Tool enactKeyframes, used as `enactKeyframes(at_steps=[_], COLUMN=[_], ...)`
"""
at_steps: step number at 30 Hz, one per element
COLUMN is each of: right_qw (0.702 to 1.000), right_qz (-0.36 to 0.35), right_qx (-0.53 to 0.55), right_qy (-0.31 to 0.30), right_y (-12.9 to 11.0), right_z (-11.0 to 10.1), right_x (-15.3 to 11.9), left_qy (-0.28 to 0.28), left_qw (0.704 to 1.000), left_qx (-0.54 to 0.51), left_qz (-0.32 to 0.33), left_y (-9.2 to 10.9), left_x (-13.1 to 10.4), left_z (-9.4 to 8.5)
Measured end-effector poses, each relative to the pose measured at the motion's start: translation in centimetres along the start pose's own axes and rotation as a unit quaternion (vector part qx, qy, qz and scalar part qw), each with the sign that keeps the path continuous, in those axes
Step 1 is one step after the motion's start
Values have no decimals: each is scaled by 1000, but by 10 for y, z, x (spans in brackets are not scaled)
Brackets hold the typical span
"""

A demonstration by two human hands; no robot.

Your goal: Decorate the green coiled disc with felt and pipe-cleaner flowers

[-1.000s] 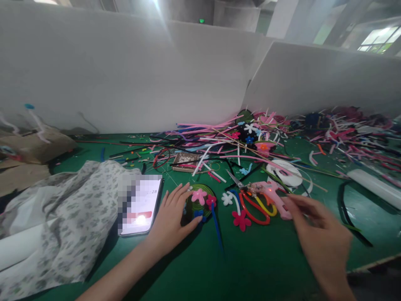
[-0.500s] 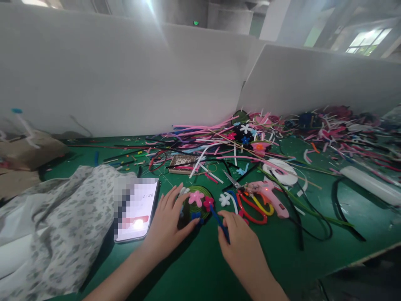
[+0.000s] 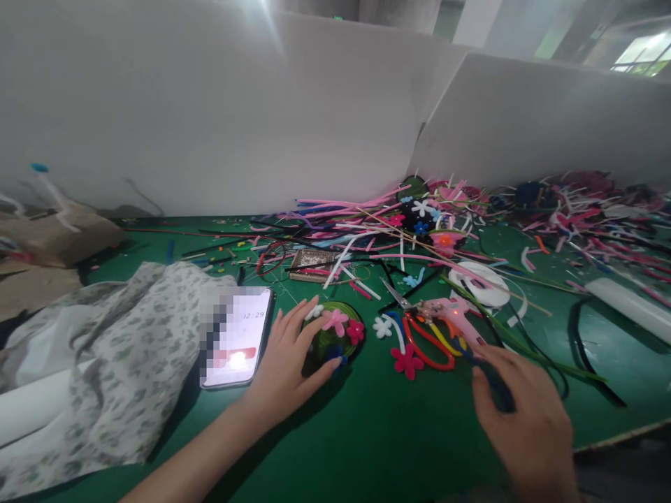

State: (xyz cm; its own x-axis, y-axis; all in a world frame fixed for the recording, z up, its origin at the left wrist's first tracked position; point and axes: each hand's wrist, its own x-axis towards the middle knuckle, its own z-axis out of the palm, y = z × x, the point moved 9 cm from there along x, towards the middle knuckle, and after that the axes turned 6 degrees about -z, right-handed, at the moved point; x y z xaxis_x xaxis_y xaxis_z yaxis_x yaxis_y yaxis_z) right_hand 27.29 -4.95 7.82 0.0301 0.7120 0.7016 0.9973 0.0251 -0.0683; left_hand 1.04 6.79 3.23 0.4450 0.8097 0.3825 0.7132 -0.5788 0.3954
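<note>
Disc (image 3: 328, 341), green and flowered, lies on the bench (image 3: 398, 433) in front of the person, under the left hand. A pale panel (image 3: 235, 126) stands behind. To the left, a leaf-patterned cloth (image 3: 131, 349) spreads, its edge against the phone (image 3: 244, 335); a heap of strips (image 3: 335, 234) runs across the back. The left hand (image 3: 286, 349) rests over the disc's near-left side, its grip apart, fingers fanned and thumb at the lower edge. The right hand (image 3: 532, 412), well off to the right, has its grip together, clamped on a dark blue strip (image 3: 498, 388) near the handle of a pink gun (image 3: 457, 321); whether the two touch I cannot tell. The gun lies across the scissors (image 3: 411, 334), just in front of a white roll (image 3: 495, 297). Between disc and scissors sit a red flower (image 3: 407, 362) and a smaller white flower (image 3: 384, 326).
</note>
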Motion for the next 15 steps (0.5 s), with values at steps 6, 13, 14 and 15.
enactKeyframes(at_steps=[6, 13, 14, 15], right_qw=[976, 959, 957, 957], right_qz=[-69, -154, -165, -170], right_qx=[173, 105, 92, 83], right_qy=[-112, -213, -218, -222], right_y=[-100, -142, -141, -137], right_z=[43, 88, 92, 94], right_x=[15, 18, 16, 13], left_qy=[33, 28, 23, 20], left_qw=[996, 996, 997, 997], left_qx=[13, 53, 52, 52], left_qz=[81, 64, 59, 56], left_y=[15, 13, 12, 11], left_x=[-9, -6, -5, -5], left_z=[-15, -6, -5, -5])
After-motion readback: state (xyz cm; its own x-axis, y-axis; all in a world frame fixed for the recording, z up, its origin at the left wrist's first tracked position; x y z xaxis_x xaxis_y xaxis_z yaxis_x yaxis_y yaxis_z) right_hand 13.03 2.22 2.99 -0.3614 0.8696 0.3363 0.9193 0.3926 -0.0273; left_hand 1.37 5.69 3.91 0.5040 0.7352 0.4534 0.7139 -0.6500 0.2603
